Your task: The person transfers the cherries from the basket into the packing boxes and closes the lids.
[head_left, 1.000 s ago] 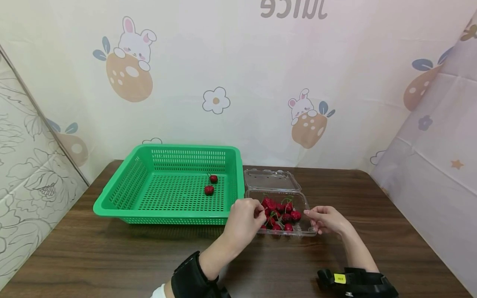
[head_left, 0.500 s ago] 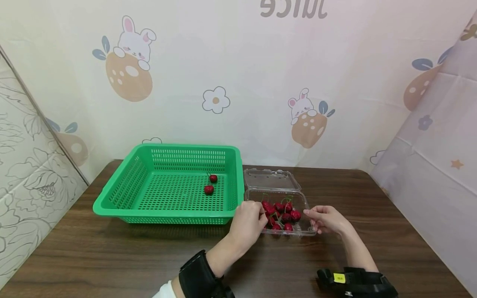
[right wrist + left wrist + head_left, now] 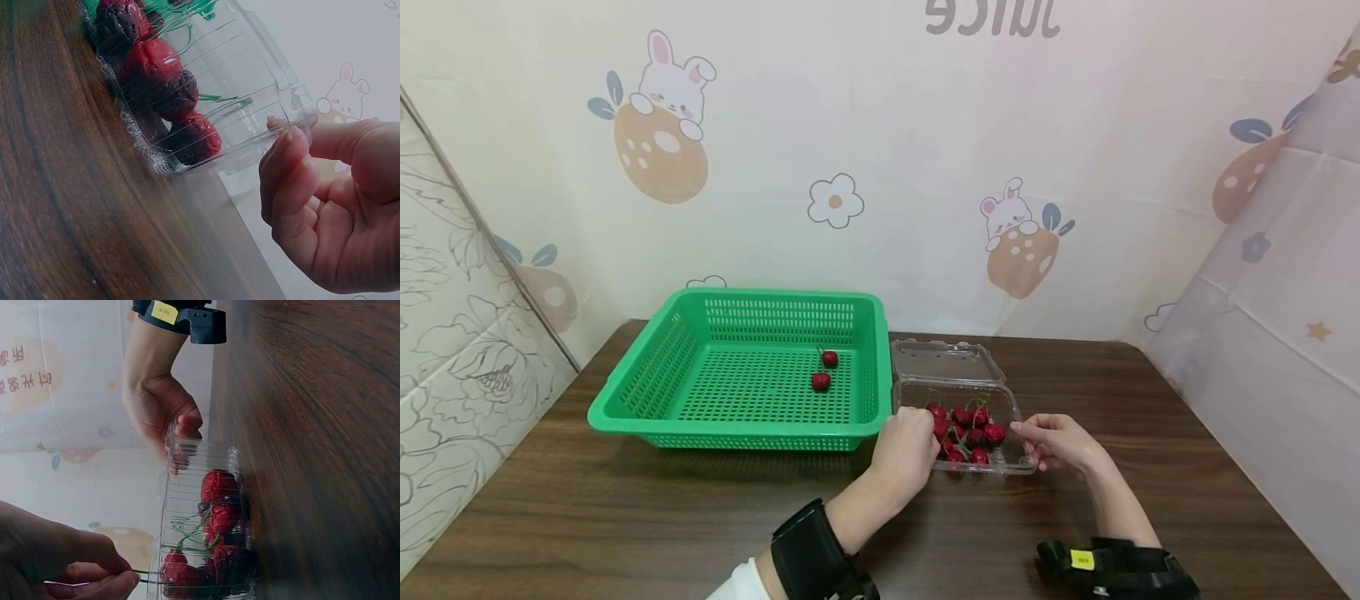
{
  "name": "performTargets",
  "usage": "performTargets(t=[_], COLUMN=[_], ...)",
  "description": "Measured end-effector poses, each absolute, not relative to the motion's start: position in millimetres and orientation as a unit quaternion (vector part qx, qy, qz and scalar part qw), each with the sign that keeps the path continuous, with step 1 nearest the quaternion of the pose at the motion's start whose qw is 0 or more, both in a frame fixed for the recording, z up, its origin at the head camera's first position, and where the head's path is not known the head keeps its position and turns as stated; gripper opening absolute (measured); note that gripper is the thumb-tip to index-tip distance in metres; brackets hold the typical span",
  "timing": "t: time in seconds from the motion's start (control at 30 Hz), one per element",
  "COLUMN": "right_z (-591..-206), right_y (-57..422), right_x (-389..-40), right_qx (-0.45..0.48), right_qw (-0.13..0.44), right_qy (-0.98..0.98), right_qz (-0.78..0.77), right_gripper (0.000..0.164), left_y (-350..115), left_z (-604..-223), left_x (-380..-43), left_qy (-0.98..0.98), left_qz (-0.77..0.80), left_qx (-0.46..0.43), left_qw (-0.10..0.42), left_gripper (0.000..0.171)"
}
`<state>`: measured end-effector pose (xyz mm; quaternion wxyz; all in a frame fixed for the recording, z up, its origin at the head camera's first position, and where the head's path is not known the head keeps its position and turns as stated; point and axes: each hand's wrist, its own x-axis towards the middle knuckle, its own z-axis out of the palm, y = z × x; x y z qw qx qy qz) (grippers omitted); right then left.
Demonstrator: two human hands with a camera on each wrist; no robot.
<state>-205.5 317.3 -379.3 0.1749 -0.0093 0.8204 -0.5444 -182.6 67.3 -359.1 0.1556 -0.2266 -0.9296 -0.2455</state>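
A clear plastic clamshell box [image 3: 1017,457] stands on the table, its lid [image 3: 947,363] folded back. Red cherries [image 3: 976,437] with green stems lie in it. At the box's left side, my left hand [image 3: 904,454] has thumb and fingers together; the head view hides its fingertips. The left wrist view shows it pinching thin green stems [image 3: 144,572] that lead down to cherries [image 3: 180,575] at the box's near end. My right hand [image 3: 1058,442] pinches the box's right rim between thumb and fingers, as the right wrist view also shows [image 3: 331,200].
A green slotted basket [image 3: 752,431] stands left of the box, nearly touching it. Two cherries [image 3: 821,381] lie on its floor. A printed curtain [image 3: 910,250] hangs behind the brown wooden table [image 3: 647,517].
My left hand has shifted slightly right and toward me along the box's left side. My right hand stays at the box rim, and the two cherries in the basket have not moved.
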Motion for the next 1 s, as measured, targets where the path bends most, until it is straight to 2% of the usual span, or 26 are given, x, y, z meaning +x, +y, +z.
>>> performTargets(t=[0.17,0.57,0.77,1.0], right_z=[-379.9,-379.4,-377.8,-376.6], right_y=[317.5,317.9,317.2,316.7], right_x=[-204.7,-203.6,-203.9,-203.8], right_qx=[-0.011,-0.013,-0.009,-0.011], right_qw=[0.177,0.177,0.177,0.178], right_qy=[0.82,0.82,0.822,0.822], right_qz=[-0.545,-0.544,-0.541,-0.54], right_gripper=[0.033,0.034,0.034,0.034], left_y=[71.5,81.6,81.8,78.6], left_z=[-358.4,-355.8,-353.8,-346.1], left_x=[-183.7,-185.0,-186.5,-186.4], left_qy=[-0.944,-0.968,-0.97,-0.971], left_qz=[-0.208,-0.121,-0.096,-0.08], left_qx=[-0.221,-0.201,-0.201,-0.209], left_qw=[0.129,0.091,0.1,0.088], left_gripper=[0.036,0.011,0.014,0.009])
